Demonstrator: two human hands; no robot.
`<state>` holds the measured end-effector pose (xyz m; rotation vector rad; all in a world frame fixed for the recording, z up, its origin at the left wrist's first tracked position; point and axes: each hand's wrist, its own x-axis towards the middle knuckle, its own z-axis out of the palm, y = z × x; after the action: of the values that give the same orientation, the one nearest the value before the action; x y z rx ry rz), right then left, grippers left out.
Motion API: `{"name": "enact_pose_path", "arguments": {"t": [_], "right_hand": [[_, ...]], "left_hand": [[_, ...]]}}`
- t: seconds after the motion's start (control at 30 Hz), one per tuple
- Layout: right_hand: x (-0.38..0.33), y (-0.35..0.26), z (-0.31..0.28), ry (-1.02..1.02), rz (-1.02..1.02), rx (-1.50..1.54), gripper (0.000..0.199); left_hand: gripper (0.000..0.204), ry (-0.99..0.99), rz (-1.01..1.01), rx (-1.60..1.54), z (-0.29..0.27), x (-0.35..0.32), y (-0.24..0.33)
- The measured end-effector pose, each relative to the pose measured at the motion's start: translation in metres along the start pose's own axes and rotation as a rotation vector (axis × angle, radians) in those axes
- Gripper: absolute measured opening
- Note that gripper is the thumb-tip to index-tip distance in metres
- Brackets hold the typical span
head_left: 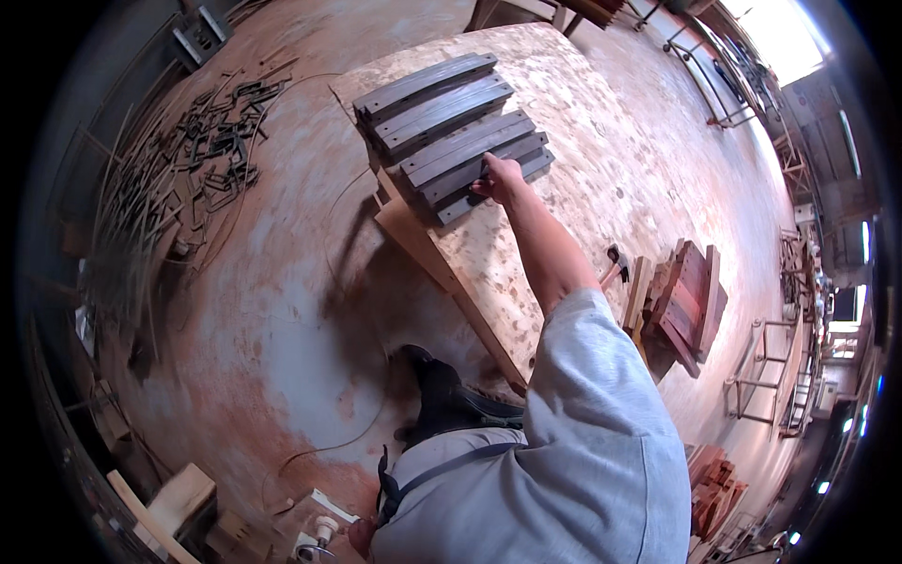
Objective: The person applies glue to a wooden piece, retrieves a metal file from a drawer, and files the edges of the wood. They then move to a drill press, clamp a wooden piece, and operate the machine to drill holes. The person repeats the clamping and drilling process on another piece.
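My right hand (500,180) reaches out over the nearer group of dark grey wooden slats (467,148), its fingers curled in. Something small and dark shows at the fingers, but its kind is not clear. These slats lie side by side on a pale, stained worktable (573,103), with small holes near their ends. A second group of grey slats (437,103) sits just beyond. Low in the view, what shows of my left hand (360,536) is beside a device with a cream knob (326,526); its fingers are hidden.
A hammer (616,265) rests at the table's right side, next to stacked reddish boards (684,299). Many dark clamps (221,141) are heaped on the floor at left. A thin hose (362,434) crosses the floor. Wooden pieces (178,503) are at lower left, wheeled racks (766,371) at right.
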<state>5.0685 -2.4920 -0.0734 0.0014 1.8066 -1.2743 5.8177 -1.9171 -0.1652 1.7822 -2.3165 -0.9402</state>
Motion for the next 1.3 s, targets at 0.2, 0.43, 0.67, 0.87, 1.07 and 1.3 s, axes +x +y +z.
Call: {"name": "enact_pose_path", "arguments": {"t": [0.2,0.43,0.67,0.87,1.07,1.3], "right_hand": [[0.035,0.018,-0.009,0.005,-0.093,-0.118,0.033],[0.020,0.009,-0.013,-0.025,-0.111,-0.103,0.024],[0.047,0.046,-0.017,-0.279,-0.339,-0.288,0.049],[-0.026,0.203,0.008,-0.814,-0.172,-0.160,0.052],[-0.285,0.357,-0.011,-1.132,0.376,-1.347,0.028],[-0.433,0.511,-0.035,-1.520,-0.071,-1.761,0.020]], "left_hand": [[0.023,-0.003,-0.523,-0.535,-0.062,0.077,0.129],[0.015,0.221,-0.801,-0.829,-0.034,0.074,0.169],[0.015,0.707,-1.027,-1.020,0.102,-0.047,0.188],[0.029,0.795,-1.418,-0.759,0.228,-0.144,0.267],[0.030,0.937,-1.794,-1.180,0.346,-0.203,0.412],[0.024,1.386,-2.069,-1.520,0.399,-0.201,0.494]]}}
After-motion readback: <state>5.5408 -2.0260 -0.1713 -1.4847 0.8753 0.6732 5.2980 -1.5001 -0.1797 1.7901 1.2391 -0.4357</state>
